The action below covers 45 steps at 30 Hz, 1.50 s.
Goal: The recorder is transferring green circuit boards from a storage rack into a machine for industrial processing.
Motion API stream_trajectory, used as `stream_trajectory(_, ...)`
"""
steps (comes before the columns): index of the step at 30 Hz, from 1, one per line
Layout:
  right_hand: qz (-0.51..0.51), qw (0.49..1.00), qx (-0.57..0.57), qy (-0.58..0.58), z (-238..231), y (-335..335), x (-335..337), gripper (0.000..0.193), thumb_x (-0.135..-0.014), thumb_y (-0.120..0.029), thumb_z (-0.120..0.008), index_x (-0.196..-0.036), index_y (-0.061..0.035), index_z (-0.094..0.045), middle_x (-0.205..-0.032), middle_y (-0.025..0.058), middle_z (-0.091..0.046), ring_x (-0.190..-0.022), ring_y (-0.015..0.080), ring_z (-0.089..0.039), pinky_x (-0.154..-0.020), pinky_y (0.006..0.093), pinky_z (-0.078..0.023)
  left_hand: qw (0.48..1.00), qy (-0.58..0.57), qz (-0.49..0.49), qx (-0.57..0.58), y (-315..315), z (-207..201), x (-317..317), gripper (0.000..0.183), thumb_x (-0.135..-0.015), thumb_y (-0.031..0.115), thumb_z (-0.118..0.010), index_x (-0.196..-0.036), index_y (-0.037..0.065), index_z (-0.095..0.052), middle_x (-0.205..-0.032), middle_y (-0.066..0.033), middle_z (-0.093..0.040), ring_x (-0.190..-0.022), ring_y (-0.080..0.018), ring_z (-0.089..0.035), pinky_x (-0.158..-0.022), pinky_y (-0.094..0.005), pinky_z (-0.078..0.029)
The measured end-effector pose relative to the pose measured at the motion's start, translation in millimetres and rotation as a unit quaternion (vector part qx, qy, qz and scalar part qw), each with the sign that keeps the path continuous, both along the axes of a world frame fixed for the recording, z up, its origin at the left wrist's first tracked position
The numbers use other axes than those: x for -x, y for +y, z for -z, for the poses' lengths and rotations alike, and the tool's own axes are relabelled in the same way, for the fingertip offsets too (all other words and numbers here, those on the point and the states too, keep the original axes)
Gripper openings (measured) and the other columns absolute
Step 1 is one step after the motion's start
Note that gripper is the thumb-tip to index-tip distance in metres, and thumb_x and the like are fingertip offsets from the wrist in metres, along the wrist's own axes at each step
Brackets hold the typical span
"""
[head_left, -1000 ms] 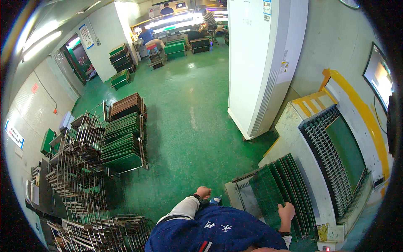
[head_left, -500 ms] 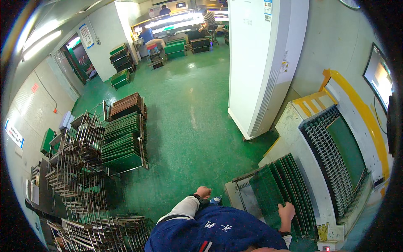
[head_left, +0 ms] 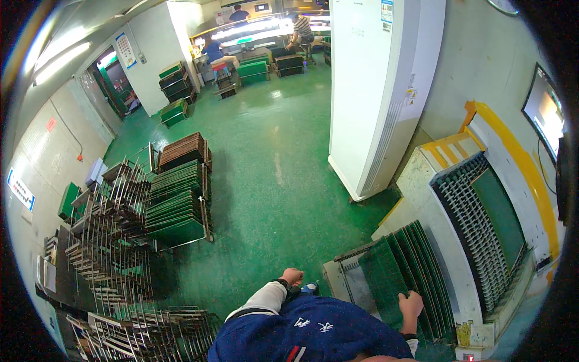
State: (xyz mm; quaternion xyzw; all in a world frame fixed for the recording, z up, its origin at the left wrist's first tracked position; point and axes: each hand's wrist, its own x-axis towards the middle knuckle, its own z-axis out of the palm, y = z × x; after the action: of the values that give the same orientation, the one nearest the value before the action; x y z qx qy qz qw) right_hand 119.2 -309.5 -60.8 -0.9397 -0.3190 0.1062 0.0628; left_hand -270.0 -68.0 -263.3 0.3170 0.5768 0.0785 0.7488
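Green boards (head_left: 383, 271) are judged light, stiff; edges suit holding. Right hand (head_left: 411, 304) at their edges: grip unconfirmed. Left hand (head_left: 294, 277): grip closed.

At nine o'clock, a blue-and-white sign (head_left: 21, 190) on the left wall (head_left: 51, 163); at ten, a white chart (head_left: 125, 50) on the far wall (head_left: 155, 54); at one, a blue-and-white label (head_left: 386, 11) on the white cabinet (head_left: 360, 90); at six, white characters (head_left: 325, 327) on the navy jacket (head_left: 313, 344); smaller print unreadable.
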Motion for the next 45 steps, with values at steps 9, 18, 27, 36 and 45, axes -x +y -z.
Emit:
stream_trajectory(9, 0.000, 1.000, 0.005, 0.011, -14.6, 2.8, 8.1, 0.043, -0.071, -0.034, -0.068, -0.100, -0.0006, -0.065, -0.095, 0.0191, -0.065, -0.091, 0.0341, -0.062, -0.079, 0.0425, -0.048, 1.000, 0.007, -0.013, -0.006, -3.5, -5.0, 1.0, 0.017, -0.084, 0.018, -0.061, -0.078, 0.005, -0.051, -0.066, -0.0055, -0.053, -0.049, -0.0162, -0.052, -0.037, -0.0287, -0.037)
stream_trajectory(18, -0.009, 1.000, -0.012, 0.004, 1.0, -4.1, 3.5, 0.043, -0.072, -0.034, -0.068, -0.098, 0.0003, -0.066, -0.091, 0.0193, -0.065, -0.089, 0.0341, -0.062, -0.078, 0.0417, -0.048, 1.000, -0.019, -0.015, 0.006, -2.4, -3.3, 2.3, 0.018, -0.084, 0.019, -0.061, -0.079, 0.004, -0.051, -0.068, -0.0070, -0.054, -0.049, -0.0179, -0.052, -0.037, -0.0309, -0.037)
stream_trajectory(27, 0.015, 1.000, -0.008, -0.005, -5.9, -0.7, 0.7, 0.044, -0.072, -0.033, -0.069, -0.100, -0.0007, -0.065, -0.100, 0.0193, -0.064, -0.094, 0.0337, -0.060, -0.081, 0.0416, -0.047, 1.000, 0.025, 0.001, 0.000, -0.5, -5.0, -2.5, 0.018, -0.085, 0.020, -0.060, -0.078, 0.005, -0.052, -0.064, -0.0062, -0.053, -0.050, -0.0178, -0.053, -0.039, -0.0317, -0.042)
stream_trajectory(36, 0.026, 0.999, 0.007, 0.018, -13.0, 3.9, -0.3, 0.046, -0.070, -0.034, -0.069, -0.103, -0.0013, -0.065, -0.101, 0.0191, -0.064, -0.095, 0.0336, -0.060, -0.083, 0.0429, -0.047, 1.000, 0.015, 0.006, -0.002, 1.5, -2.5, -4.5, 0.019, -0.085, 0.021, -0.060, -0.080, 0.005, -0.053, -0.067, -0.0062, -0.055, -0.051, -0.0179, -0.054, -0.039, -0.0307, -0.041)
stream_trajectory(45, 0.022, 1.000, 0.006, 0.009, -10.6, 4.2, -1.9, 0.046, -0.071, -0.033, -0.069, -0.104, -0.0008, -0.064, -0.101, 0.0190, -0.064, -0.095, 0.0333, -0.060, -0.082, 0.0418, -0.047, 1.000, -0.010, -0.015, 0.016, 4.4, -3.1, -5.0, 0.017, -0.084, 0.019, -0.058, -0.078, 0.006, -0.050, -0.064, -0.0056, -0.052, -0.047, -0.0168, -0.048, -0.037, -0.0306, -0.035)
